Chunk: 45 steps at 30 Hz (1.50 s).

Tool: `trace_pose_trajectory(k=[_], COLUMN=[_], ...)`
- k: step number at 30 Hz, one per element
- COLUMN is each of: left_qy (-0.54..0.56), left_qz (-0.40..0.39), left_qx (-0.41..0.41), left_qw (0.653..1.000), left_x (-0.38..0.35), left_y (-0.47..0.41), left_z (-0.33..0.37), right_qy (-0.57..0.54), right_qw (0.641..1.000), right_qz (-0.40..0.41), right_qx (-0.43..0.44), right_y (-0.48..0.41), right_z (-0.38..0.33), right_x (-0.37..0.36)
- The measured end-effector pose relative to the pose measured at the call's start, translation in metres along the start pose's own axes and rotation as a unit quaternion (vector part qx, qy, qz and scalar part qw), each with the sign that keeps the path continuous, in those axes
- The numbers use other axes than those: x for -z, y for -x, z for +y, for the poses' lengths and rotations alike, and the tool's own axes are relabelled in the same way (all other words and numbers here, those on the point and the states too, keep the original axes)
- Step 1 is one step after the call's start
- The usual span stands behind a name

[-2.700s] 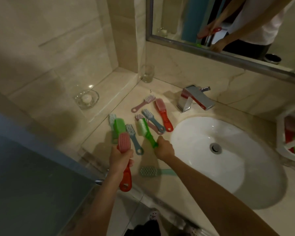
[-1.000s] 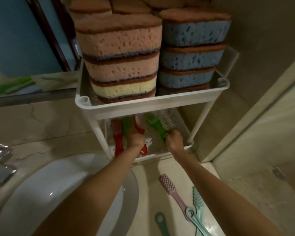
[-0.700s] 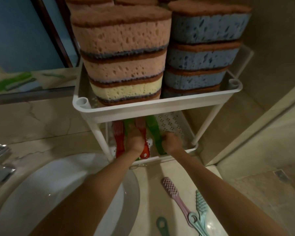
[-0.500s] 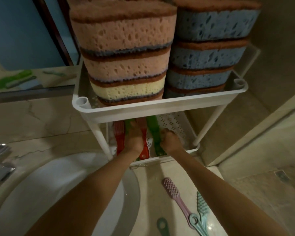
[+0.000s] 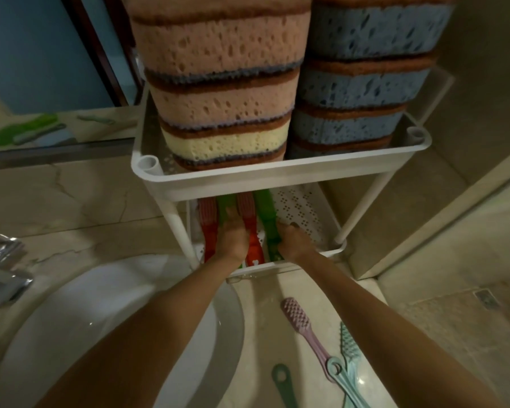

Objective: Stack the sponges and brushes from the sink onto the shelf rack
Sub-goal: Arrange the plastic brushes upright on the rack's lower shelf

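Left hand [image 5: 233, 240] now flat over the brushes on the lower shelf [image 5: 306, 213], fingers loosened, no longer gripping; red brush [image 5: 249, 219] lies just right of its fingers. Right hand [image 5: 292, 241]: green brush [image 5: 267, 219] touches the left of its fingertips; grip or release, cannot tell. Both brushes have gone from countertop to rack. Sponges [image 5: 218, 92] stacked above. Pink brush [image 5: 301, 322] remains outside, near the wrists.

I see four brushes lying side by side on the lower shelf [image 5: 304, 210], alternating red and green: under my left hand [image 5: 233, 240] the red brush [image 5: 252, 245], against my right hand [image 5: 292, 240] the green brush [image 5: 267, 222]. Sponges [image 5: 218, 92] sit stacked above.
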State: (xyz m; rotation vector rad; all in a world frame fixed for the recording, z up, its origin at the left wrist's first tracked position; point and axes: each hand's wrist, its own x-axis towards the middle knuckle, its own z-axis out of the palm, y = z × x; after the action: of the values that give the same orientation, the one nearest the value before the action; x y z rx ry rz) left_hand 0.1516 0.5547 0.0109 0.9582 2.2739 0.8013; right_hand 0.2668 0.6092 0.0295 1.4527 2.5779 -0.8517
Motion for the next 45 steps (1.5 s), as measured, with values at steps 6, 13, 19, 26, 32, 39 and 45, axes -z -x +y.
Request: trace_pose_trajectory(k=[6,13,19,26,32,39,45], left_qy=[-0.048,-0.041,0.086,0.188,0.195,0.146,0.081], left_qz=[0.017,0.011,0.036,0.121,0.21,0.241,0.268], left_qx=[-0.047,-0.082,-0.009,0.16,0.251,0.289,0.35], left_qw=[0.998,0.996,0.996,0.962,0.925,0.915,0.894], left_x=[0.023,0.06,0.113,0.177,0.237,0.3,0.328], left_y=[0.022,0.067,0.141,0.223,0.261,0.271,0.273], left_z=[0.003,-0.002,-0.054,-0.174,-0.277,-0.371,-0.425], right_qy=[0.008,-0.076,-0.167,-0.216,-0.17,-0.04,0.054], right_qw=[0.999,0.973,0.944,0.952,0.948,0.962,0.97], right_qz=[0.037,0.218,0.253,0.094,-0.067,-0.16,-0.132], right_qx=[-0.023,0.013,0.134,0.196,0.26,0.219,0.199], right_y=[0.011,0.058,0.129,0.183,0.199,0.169,0.135], right_z=[-0.001,-0.028,-0.081,-0.177,-0.261,-0.351,-0.41], right_x=[-0.008,-0.019,-0.069,-0.157,-0.219,-0.272,-0.298])
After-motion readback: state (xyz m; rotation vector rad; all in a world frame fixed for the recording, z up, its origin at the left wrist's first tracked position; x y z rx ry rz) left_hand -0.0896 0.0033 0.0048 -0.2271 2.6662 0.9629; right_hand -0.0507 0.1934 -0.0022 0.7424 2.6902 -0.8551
